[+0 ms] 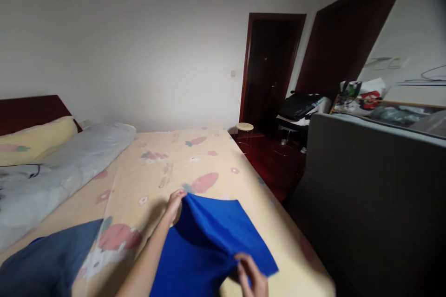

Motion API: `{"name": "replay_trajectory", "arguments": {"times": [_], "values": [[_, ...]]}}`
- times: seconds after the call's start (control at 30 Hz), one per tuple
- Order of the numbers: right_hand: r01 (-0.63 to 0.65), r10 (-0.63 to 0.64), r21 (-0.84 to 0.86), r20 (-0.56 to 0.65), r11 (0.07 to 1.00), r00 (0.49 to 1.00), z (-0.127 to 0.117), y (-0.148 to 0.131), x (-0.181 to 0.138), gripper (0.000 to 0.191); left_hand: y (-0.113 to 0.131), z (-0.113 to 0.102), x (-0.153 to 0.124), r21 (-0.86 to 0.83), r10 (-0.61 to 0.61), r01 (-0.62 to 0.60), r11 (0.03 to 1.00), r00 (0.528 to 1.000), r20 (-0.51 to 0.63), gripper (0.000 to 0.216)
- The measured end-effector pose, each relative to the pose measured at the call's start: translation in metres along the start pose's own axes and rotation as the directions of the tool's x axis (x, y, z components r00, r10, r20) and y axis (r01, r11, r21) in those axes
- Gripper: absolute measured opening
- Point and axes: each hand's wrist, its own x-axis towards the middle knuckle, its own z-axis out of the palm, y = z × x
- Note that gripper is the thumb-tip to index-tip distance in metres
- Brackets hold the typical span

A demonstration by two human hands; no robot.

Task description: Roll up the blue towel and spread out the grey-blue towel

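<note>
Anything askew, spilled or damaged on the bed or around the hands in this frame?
Nothing is spilled or damaged. The blue cloth lies on the bed sheet with its far corner lifted by the left hand, the right hand pinching its near edge. A dark grey garment lies crumpled at the left, a rolled grey quilt beyond.

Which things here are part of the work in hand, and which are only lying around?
In hand: blue cloth, pinched by left hand and right hand on the bed sheet.

Lying about: dark blue garment, grey quilt, yellow pillow, stool, black bag.
</note>
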Motion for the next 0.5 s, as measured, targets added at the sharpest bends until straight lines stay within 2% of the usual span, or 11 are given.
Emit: {"name": "replay_trajectory", "arguments": {"times": [0.07,0.1,0.17,0.23,0.33,0.5], "values": [[-0.061,0.100,0.248,-0.151,0.967,0.983,-0.027,-0.029,0.032,0.034,0.027,-0.033,-0.010,-0.144,0.017,-0.025,0.989,0.998,-0.054,0.035],[-0.046,0.118,0.341,-0.194,0.939,0.974,-0.041,-0.044,0.053,0.035,0.040,-0.050,-0.017,-0.204,0.025,-0.040,0.978,0.997,-0.074,0.037],[0.015,0.094,0.467,-0.209,0.884,0.973,-0.068,-0.072,0.097,0.037,0.068,-0.081,-0.033,-0.298,0.044,-0.074,0.952,0.994,-0.105,0.041],[0.025,0.065,0.541,-0.145,0.841,0.987,-0.089,-0.094,0.139,0.044,0.094,-0.108,-0.050,-0.357,0.068,-0.108,0.928,0.990,-0.125,0.047],[0.029,0.000,0.561,-0.052,0.827,0.999,-0.108,-0.115,0.188,0.053,0.130,-0.139,-0.072,-0.382,0.105,-0.136,0.914,0.989,-0.102,0.060],[0.063,-0.092,0.553,0.026,0.831,0.995,-0.121,-0.139,0.232,0.045,0.171,-0.171,-0.093,-0.332,0.146,-0.159,0.930,0.987,-0.066,0.052]]}}
